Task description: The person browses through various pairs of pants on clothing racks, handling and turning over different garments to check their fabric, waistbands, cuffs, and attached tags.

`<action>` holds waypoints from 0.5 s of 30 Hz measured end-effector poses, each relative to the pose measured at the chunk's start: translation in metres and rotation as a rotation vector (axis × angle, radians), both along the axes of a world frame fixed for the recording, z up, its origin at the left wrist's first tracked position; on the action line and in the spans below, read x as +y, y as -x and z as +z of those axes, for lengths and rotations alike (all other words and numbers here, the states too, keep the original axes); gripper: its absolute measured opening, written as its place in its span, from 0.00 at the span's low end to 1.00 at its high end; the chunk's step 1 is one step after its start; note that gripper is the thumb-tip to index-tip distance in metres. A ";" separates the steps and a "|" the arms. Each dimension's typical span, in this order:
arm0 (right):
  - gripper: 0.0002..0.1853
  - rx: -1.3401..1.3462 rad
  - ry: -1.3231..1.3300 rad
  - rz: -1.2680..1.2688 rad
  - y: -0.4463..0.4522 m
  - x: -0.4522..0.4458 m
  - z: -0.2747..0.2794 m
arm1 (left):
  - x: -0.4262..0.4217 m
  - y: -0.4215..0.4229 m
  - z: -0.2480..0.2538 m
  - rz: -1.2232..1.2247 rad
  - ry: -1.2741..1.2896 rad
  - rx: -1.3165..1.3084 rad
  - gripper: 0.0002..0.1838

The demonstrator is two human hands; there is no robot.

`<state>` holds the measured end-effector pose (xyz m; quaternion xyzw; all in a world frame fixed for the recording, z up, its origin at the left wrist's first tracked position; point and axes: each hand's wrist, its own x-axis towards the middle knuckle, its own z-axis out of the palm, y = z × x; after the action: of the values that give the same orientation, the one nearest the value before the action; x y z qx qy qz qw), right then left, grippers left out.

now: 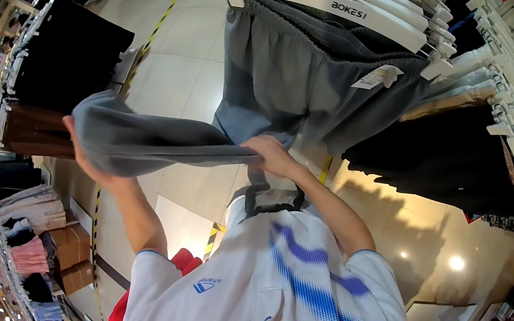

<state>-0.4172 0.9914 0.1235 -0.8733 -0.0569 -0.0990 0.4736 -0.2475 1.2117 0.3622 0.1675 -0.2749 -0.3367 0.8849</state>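
Note:
A pair of grey trousers point(273, 61) with an elastic waist hangs from a white clip hanger point(347, 9) marked BOKESI. One trouser leg is lifted and stretched sideways to the left between my hands. My left hand point(96, 164) supports its far end, thumb side up against the cloth; some of its fingers are hidden behind the fabric. Near the middle of the garment, my right hand point(271, 155) is closed on the same leg. A white tag point(378, 77) is attached at the waistband.
Black garments point(448, 155) hang on a rack at the right. On the left rack hang black trousers point(71, 54) and brown ones point(41, 131). Cardboard boxes point(69, 245) stand at lower left. Yellow-black tape point(157, 28) runs along the tiled floor.

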 end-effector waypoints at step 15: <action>0.12 0.248 0.360 -0.296 0.031 -0.050 -0.050 | 0.096 -0.093 -0.029 1.176 -0.634 -0.443 0.26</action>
<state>-0.4479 0.9418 0.0734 -0.9477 0.1136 -0.0476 0.2944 -0.1550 1.3074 0.3329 0.6029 -0.2011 0.1756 0.7518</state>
